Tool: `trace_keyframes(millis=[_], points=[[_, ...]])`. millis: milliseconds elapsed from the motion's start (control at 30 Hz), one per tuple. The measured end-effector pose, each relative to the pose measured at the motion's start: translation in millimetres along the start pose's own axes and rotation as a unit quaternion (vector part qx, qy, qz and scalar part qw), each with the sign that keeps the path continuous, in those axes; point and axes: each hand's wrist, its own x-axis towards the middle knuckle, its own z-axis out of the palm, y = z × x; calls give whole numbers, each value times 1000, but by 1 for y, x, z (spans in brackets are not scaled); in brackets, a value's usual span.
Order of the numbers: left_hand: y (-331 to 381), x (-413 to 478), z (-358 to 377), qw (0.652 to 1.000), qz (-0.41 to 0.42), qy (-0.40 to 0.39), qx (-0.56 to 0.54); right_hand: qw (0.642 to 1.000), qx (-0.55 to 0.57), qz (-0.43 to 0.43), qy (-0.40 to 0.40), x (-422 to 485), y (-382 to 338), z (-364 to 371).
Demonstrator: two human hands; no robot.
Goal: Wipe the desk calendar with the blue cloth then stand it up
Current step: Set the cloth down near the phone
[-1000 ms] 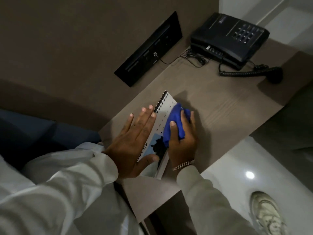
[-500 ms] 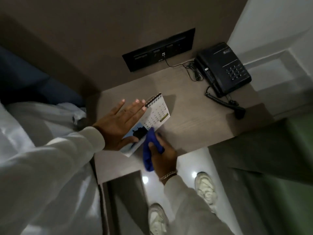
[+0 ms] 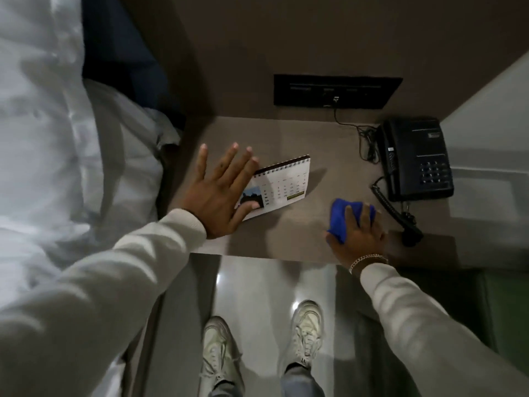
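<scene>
The white spiral-bound desk calendar [image 3: 283, 186] lies flat on the brown table top [image 3: 300, 227], its wire binding toward the wall. My left hand [image 3: 220, 193] rests spread on the table with fingers apart, its thumb and fingertips over the calendar's left edge. The blue cloth [image 3: 342, 217] sits bunched on the table to the right of the calendar, apart from it. My right hand [image 3: 360, 233] presses down on the cloth with fingers curled over it, near the table's front edge.
A black telephone [image 3: 415, 159] stands at the right, its coiled cord and handset [image 3: 409, 229] trailing toward the front edge beside my right hand. A black socket panel [image 3: 337, 91] is on the wall behind. A white bed [image 3: 57, 138] lies left. My shoes [image 3: 306, 333] stand on the glossy floor below.
My right hand has carried the blue cloth off the calendar, rightward across the table toward the phone cord. My left hand has stayed on the calendar's left edge. The head camera has tilted down.
</scene>
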Motion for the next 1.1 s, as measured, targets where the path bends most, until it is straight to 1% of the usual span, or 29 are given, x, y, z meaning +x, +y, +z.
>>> trace_keyframes(millis=[33, 67, 100, 133, 167, 200, 233, 267, 300, 333, 400, 467, 567, 600, 667, 700, 800, 900, 1000, 1100], points=[[2, -10, 1, 997, -59, 19, -37, 999, 49, -9, 23, -1, -5, -8], [4, -21, 2, 988, -124, 41, -86, 991, 119, -26, 52, -1, -12, -17], [7, -33, 3, 968, -195, 66, -142, 977, 195, -46, 73, 1, -21, -29], [9, -43, 4, 936, -269, 84, -212, 959, 266, -62, 81, 5, -32, -42], [13, -51, 4, 889, -340, 94, -290, 940, 325, -72, 82, 9, -45, -54], [19, -56, 3, 832, -400, 102, -369, 922, 372, -75, 74, 14, -58, -66], [24, -57, 3, 779, -441, 107, -432, 904, 416, -72, 59, 18, -70, -76], [30, -56, 3, 745, -463, 113, -466, 884, 461, -67, 41, 23, -82, -84], [36, -55, 3, 730, -473, 127, -476, 864, 500, -59, 24, 27, -91, -89], [42, -53, 3, 724, -478, 148, -476, 849, 526, -47, 17, 30, -98, -90], [46, -46, -1, 699, -497, 174, -484, 834, 551, -21, 16, 31, -105, -90], [43, -39, 0, 675, -514, 181, -498, 819, 573, -7, 22, 29, -107, -86], [25, -28, 4, 657, -503, 188, -529, 802, 595, -9, 47, 35, -111, -83], [15, -21, 4, 644, -496, 189, -551, 795, 604, -10, 54, 39, -115, -85], [-8, -5, 4, 603, -484, 189, -605, 780, 623, -12, 58, 51, -124, -90], [-22, 5, 4, 592, -478, 185, -622, 775, 629, -16, 58, 58, -129, -94], [-58, 37, 7, 583, -469, 154, -645, 780, 623, -31, 52, 81, -143, -104], [-80, 64, 11, 600, -459, 133, -642, 787, 614, -31, 54, 103, -154, -109], [-93, 84, 13, 596, -445, 134, -655, 789, 611, -23, 62, 118, -162, -110], [-100, 93, 14, 599, -436, 124, -659, 791, 606, -26, 79, 125, -166, -108]])
